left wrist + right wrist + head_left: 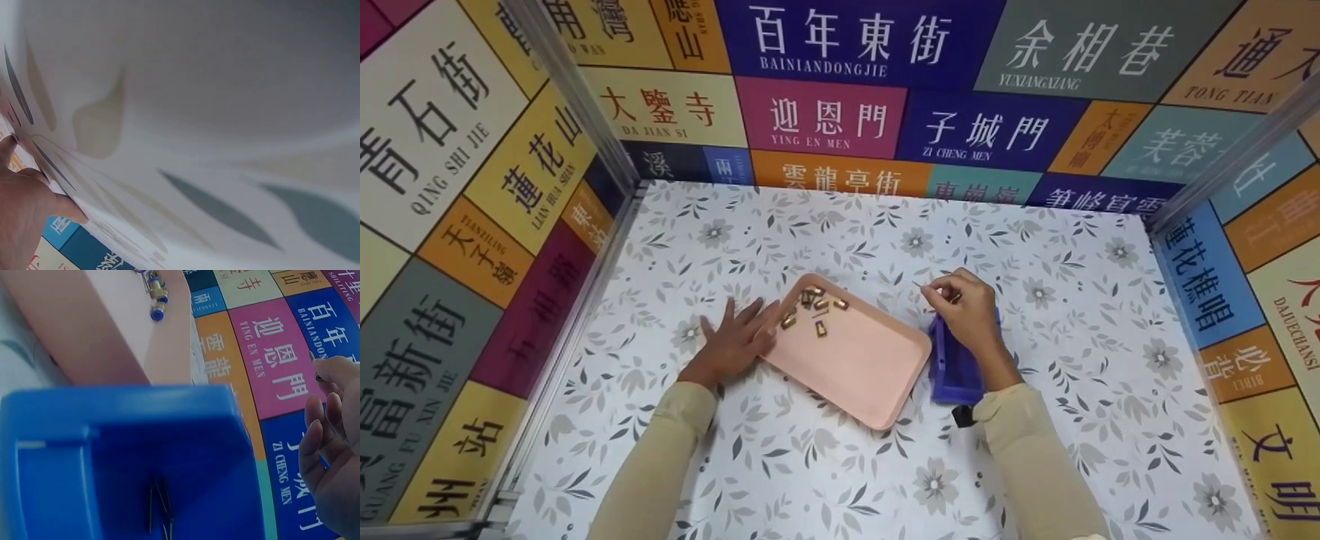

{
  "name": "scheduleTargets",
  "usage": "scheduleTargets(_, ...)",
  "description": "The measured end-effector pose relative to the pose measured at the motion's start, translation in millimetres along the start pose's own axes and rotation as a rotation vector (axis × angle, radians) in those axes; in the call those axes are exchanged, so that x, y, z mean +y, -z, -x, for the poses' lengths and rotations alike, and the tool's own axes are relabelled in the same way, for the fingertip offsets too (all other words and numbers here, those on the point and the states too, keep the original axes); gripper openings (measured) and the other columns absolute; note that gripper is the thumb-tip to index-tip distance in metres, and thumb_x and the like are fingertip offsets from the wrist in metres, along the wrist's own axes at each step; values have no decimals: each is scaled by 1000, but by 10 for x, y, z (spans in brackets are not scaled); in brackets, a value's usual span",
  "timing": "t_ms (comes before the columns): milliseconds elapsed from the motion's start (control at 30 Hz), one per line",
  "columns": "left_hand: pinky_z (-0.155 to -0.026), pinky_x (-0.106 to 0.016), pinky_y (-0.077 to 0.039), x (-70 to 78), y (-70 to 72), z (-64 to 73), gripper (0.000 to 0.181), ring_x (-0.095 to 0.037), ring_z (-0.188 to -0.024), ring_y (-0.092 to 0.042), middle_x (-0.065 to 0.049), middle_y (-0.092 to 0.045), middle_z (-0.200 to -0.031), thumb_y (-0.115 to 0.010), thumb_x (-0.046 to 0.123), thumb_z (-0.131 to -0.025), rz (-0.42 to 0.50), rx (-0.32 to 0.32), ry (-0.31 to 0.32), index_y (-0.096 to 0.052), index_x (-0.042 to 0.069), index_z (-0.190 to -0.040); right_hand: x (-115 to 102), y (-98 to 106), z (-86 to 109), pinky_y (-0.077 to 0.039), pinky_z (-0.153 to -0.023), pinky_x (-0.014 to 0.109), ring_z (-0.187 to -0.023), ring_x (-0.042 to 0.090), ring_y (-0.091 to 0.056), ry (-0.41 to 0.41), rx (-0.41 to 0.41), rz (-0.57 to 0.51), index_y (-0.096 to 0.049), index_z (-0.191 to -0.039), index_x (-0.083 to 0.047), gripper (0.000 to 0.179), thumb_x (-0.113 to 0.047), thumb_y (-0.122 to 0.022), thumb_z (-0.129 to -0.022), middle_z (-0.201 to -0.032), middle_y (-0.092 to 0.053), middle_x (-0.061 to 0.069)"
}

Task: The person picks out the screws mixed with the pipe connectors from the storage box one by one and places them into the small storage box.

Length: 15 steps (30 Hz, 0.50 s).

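My left hand (735,341) lies with spread fingers against the left rim of a pink tray (855,367). Its thumb and some fingers show at the edge of the left wrist view. Several small brass fittings (820,328) with blue ends are gathered in the tray's far left corner. Above a blue plastic bin (956,379), my right hand (969,307) pinches a thin metal pin (916,283) between thumb and forefinger. Most of that pin is hidden by the fingers. Inside the bin, the right wrist view shows a few thin metal pins (163,503).
The bin stands close against the tray's right side. A white tablecloth (720,480) with grey leaves and flowers covers the table. Panels with coloured street-name signs (821,116) rise at the back and both sides. A black object (962,415) shows by the right cuff.
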<state>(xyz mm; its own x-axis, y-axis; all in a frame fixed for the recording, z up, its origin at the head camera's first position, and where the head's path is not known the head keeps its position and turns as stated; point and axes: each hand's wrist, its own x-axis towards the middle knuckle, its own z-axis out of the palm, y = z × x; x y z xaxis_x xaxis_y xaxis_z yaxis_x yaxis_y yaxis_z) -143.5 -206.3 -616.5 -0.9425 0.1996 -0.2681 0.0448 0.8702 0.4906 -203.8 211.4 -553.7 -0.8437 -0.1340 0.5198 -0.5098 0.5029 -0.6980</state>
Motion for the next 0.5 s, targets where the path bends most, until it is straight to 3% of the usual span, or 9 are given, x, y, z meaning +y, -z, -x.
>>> scheduleTargets(300,-111,-79,19,-14,-9,-13,58,-41,-157,14,10,-12,-173,-25,68,-104,7,-6,8,-10,55,-159,135,221,145,-42,-59,12,-63,5,-54,-76,6,48,-77,-80,-10,12,-18,-84,-87,-71,-57,2)
scheduleTargets(500,-109,-81,18,-28,-1,-2,60,-44,-157,12,8,-14,-173,-25,68,-104,11,7,-23,-12,52,-160,226,334,210,-40,-59,11,-62,5,-52,-98,34,63,-77,-79,-9,13,-18,-85,-85,-69,-58,3)
